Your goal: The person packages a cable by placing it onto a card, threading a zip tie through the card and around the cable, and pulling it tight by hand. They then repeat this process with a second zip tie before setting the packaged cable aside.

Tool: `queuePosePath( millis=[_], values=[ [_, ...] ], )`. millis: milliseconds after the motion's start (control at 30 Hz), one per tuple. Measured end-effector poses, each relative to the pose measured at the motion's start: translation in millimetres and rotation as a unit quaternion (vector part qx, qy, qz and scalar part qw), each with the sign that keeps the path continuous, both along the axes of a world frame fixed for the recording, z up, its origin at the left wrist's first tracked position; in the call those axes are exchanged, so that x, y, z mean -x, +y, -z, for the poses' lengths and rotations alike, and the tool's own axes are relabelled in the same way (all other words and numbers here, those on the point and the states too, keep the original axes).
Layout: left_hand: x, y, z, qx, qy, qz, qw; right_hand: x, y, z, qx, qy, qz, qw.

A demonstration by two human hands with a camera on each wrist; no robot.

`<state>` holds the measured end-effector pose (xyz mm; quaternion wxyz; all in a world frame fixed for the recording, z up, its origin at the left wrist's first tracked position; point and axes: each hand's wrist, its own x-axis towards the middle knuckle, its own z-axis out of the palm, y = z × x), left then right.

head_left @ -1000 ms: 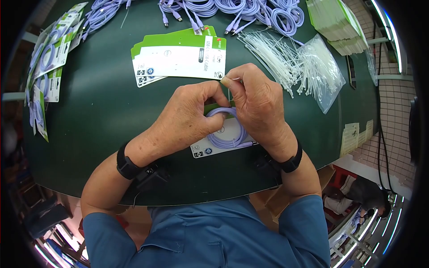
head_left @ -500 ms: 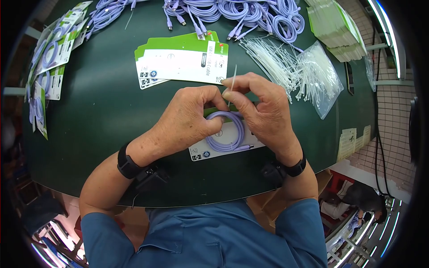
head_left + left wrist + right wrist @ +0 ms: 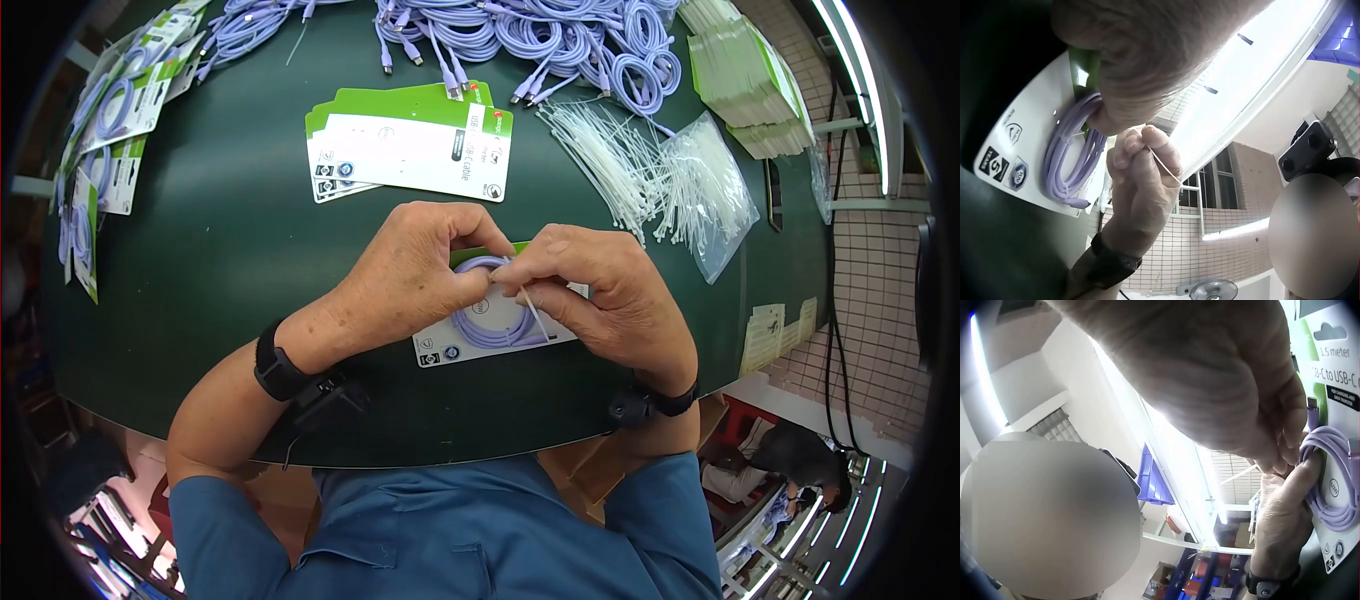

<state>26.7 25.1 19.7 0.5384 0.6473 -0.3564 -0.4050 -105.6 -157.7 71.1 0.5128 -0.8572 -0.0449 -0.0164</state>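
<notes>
A lilac USB-C cable coil [image 3: 478,339] lies on a white and green printed card [image 3: 1029,134] near the table's front. My left hand [image 3: 410,265] holds coil and card together, its thumb inside the loop. The thumb and fingers of my right hand [image 3: 615,290] pinch a thin white cable tie [image 3: 537,317] at the upper part of the coil, right by the left fingertips. In the left wrist view the tie's tail sticks out from the right fingers. The pinched end is hidden between the fingers.
Several blank cards [image 3: 400,150] lie fanned ahead of my hands. Loose white ties [image 3: 600,165] and a clear bag of ties [image 3: 715,200] sit to the right. Lilac cables [image 3: 540,35] pile at the back, card stacks [image 3: 745,75] back right, carded cables [image 3: 125,110] on the left.
My right hand has come down and toward me, swinging the tie from upright above the card to slanting down across the coil. The left hand keeps its hold.
</notes>
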Motion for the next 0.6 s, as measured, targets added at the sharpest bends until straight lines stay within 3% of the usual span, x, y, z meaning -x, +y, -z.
queuePosePath(
  millis=[333, 600],
  values=[
    [-0.4, 4.2, -15.6, 0.024, -0.025, -0.021, 0.999, 4.8, 1.7, -14.7, -0.029, 0.008, -0.005, 1.0],
    [-4.8, 8.7, -29.7, 0.035, -0.032, -0.049, 0.998, 6.6, 22.0, -12.5, 0.103, -0.153, 0.082, 0.979]
  ],
)
